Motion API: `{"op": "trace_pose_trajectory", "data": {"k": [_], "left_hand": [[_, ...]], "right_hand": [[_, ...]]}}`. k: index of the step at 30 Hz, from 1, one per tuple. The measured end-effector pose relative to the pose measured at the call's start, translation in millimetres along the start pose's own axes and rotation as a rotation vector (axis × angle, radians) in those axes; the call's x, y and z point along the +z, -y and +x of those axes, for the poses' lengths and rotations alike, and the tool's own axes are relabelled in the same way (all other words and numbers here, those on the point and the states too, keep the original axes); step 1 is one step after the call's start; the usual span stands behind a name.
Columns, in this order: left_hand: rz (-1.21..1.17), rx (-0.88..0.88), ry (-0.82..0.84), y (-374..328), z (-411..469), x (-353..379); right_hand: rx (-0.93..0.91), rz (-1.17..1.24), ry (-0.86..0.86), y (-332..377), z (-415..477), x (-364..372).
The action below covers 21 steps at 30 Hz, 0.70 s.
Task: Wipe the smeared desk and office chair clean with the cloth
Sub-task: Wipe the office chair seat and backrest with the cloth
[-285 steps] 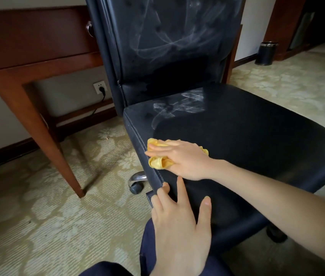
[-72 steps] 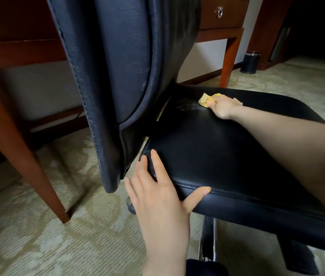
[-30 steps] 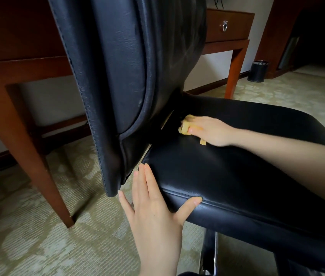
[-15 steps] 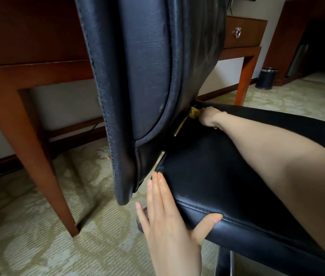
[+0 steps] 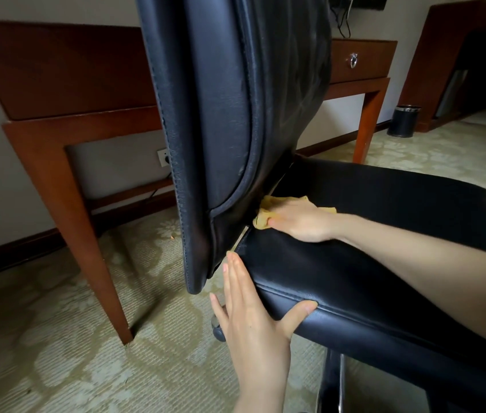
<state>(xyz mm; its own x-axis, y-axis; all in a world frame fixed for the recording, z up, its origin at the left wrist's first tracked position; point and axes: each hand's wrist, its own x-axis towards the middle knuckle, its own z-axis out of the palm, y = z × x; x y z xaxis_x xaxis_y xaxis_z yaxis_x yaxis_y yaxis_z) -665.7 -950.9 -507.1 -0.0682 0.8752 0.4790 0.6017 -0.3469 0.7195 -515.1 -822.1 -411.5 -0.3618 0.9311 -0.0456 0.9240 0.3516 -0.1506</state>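
Head: cloth crumpled under right hand

Cloth (yellow) on chair seat

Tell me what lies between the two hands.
Only bare black seat lies between the left hand and the right hand pressing the yellow cloth, in the head view.

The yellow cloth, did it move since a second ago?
Yes. The cloth slid along the seat, back toward the near corner by the backrest.
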Motion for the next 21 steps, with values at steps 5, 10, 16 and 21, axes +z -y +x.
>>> {"op": "trace_pose_trajectory", "data": {"k": [5, 10, 16, 21], "left_hand": [[0.079, -0.166, -0.032, -10, -3, -3], [0.156, -0.159, -0.051, -16, -7, -6], [0.141, -0.175, -0.044, -15, -13, -10], [0.053, -0.154, -0.025, 1, -17, -11]], "right_hand": [[-0.114, 0.023, -0.032, 18, -34, 6], [-0.165, 0.065, -0.038, 30, -44, 8], [-0.236, 0.15, -0.015, 41, -42, 10], [-0.327, 0.125, -0.026, 53, -49, 13]]}}
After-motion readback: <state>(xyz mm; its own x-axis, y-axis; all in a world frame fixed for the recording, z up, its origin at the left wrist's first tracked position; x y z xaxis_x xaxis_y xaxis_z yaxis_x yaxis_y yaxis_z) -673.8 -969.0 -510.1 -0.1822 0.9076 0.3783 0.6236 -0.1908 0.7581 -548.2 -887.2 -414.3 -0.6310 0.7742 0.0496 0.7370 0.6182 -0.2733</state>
